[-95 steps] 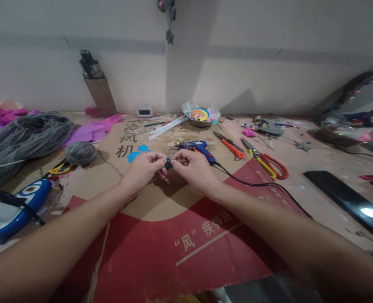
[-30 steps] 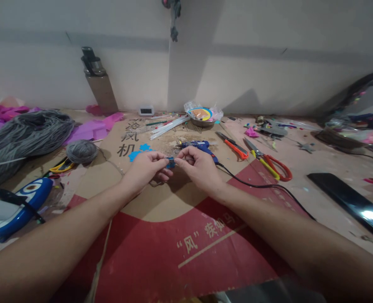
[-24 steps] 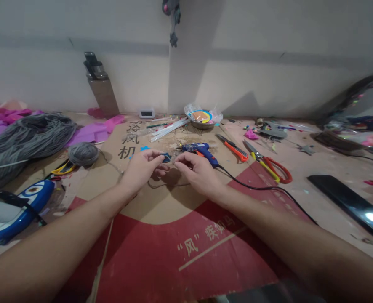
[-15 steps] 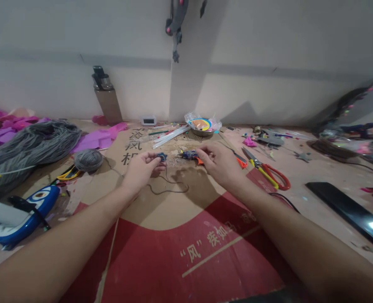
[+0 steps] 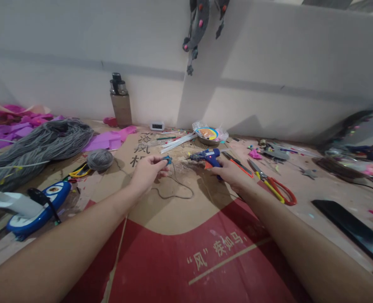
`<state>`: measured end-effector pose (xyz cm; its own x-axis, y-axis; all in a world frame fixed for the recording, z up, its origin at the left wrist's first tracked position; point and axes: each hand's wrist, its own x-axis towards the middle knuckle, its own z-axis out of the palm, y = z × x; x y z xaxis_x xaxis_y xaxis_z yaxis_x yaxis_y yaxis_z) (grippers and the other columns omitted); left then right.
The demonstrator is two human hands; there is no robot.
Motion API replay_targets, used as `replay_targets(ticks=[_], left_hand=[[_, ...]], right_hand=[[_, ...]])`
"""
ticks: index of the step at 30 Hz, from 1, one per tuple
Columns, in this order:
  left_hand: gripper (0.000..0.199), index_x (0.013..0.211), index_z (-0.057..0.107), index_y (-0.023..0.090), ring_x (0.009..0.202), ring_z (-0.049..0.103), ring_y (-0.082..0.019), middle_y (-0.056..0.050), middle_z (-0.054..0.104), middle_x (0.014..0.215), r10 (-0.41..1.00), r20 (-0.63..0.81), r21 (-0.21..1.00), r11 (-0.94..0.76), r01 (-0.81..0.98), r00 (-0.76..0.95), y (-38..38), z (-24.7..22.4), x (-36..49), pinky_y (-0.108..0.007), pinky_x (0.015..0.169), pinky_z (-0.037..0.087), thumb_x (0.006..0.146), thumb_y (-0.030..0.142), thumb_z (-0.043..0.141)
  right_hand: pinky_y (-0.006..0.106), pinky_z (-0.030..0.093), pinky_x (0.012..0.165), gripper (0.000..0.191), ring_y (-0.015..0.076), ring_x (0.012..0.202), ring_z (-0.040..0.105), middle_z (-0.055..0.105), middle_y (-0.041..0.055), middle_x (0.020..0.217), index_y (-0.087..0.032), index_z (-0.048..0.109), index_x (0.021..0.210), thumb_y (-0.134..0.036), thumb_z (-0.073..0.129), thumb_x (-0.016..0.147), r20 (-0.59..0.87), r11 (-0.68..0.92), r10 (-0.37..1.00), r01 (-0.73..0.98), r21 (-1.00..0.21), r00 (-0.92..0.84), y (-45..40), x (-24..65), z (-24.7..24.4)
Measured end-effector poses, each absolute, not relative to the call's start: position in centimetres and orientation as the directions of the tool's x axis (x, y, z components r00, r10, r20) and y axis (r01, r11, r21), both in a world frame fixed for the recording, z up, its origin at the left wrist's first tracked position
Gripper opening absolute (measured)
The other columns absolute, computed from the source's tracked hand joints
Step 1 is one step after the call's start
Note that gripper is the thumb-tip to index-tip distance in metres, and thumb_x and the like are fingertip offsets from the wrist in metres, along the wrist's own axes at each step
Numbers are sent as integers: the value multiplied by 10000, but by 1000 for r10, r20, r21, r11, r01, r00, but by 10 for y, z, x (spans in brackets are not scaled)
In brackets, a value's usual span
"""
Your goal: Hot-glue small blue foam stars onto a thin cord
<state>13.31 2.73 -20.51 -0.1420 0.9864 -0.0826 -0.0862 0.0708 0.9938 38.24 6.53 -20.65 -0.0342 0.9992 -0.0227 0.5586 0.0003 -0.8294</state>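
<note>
Below the wall [image 5: 142, 38], toward far edge of cardboard [image 5: 174, 216], left hand [image 5: 146, 173] pinches blue piece [image 5: 169, 160]; right hand [image 5: 230, 171] grips glue gun [image 5: 211, 156] (earlier untouched).

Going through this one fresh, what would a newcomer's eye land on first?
Probably the blue glue gun near the middle, its handle in the right hand, with the left hand pinching a small blue piece just across from it. After that, likely the bold red print on the cardboard below, and the heap of gray yarn at far left.
</note>
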Motion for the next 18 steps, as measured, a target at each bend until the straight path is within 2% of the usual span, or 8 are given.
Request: replay_targets(ticks=[3,7,9,13,18], left_hand=[[157,813,589,143,520,632,-95,-51,686,686,989,-72,992,57,-114,-132,29,-208,132,-165,458,419,741,249,680],[144,806,591,133,535,640,-103,-66,692,695,988,-75,990,57,-128,-136,30,-208,133,-172,476,433,748,234,675],[130,787,595,125,519,629,-98,-64,687,674,985,-89,986,67,-152,-148,30,-207,134,-176,487,444,742,214,678],[131,744,604,119,496,609,-101,-46,663,607,984,-78,983,49,-178,-163,30,-204,136,-195,499,467,714,204,700],[135,707,585,123,517,615,-108,-22,641,588,983,-65,970,22,-241,-173,28,-203,139,-233,556,517,671,154,712]], right_hand=[[241,436,489,321,125,571,542,593,-18,729,-200,544,971,-220,612,658,38,59,996,290,-955,-76,53,369,-198],[259,476,541,384,139,667,581,625,28,858,-188,505,1045,-289,647,703,154,177,964,93,-980,-217,37,355,-189],[261,466,536,396,123,630,551,621,29,874,-190,493,1093,-325,626,746,203,238,944,111,-965,-260,33,353,-187],[272,455,563,381,120,625,505,613,37,930,-207,467,1172,-296,564,815,290,386,902,297,-873,-320,26,352,-185],[303,453,665,230,169,743,558,626,64,932,-193,519,1077,-245,503,854,345,506,856,483,-715,-386,17,348,-180]])
